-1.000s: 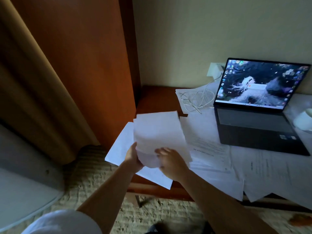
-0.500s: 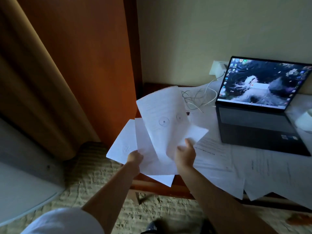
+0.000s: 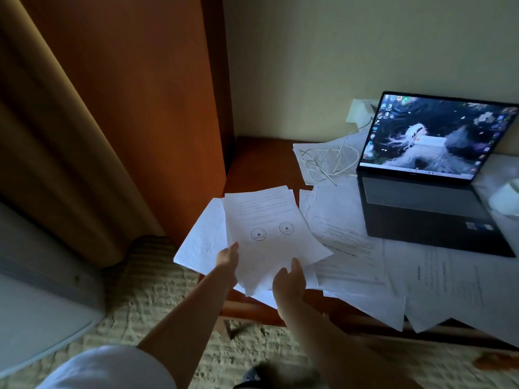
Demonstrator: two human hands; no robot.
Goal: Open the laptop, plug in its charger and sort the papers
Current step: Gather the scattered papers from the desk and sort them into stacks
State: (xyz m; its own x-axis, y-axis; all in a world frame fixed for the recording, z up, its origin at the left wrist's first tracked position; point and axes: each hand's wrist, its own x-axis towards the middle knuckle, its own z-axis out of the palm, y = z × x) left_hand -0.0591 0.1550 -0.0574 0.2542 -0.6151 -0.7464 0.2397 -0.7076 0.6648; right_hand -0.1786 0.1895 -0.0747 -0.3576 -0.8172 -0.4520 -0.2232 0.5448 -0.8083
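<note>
A small stack of white papers [image 3: 269, 220], its top sheet bearing two round stamps, hangs above the desk's left end. My left hand [image 3: 228, 259] grips the stack's left lower edge and my right hand [image 3: 289, 279] grips its lower right corner. One more sheet [image 3: 202, 242] juts out under the stack at the left. The open laptop [image 3: 427, 192] stands at the right with its screen lit. A white charger cable [image 3: 328, 161] lies coiled to the laptop's left and runs up to a wall socket [image 3: 359, 110]. Several loose papers [image 3: 365, 248] cover the desk in front of the laptop.
The wooden desk [image 3: 261, 164] stands in a corner beside a tall brown cabinet [image 3: 140, 108]. A pale object [image 3: 505, 197] sits at the right edge next to the laptop. Woven carpet [image 3: 157, 290] covers the floor below, and papers overhang the desk's front edge.
My right hand lifted a stamped sheet up, then laid it flat on top of the stack. Both hands now hold the stack's lower edge.
</note>
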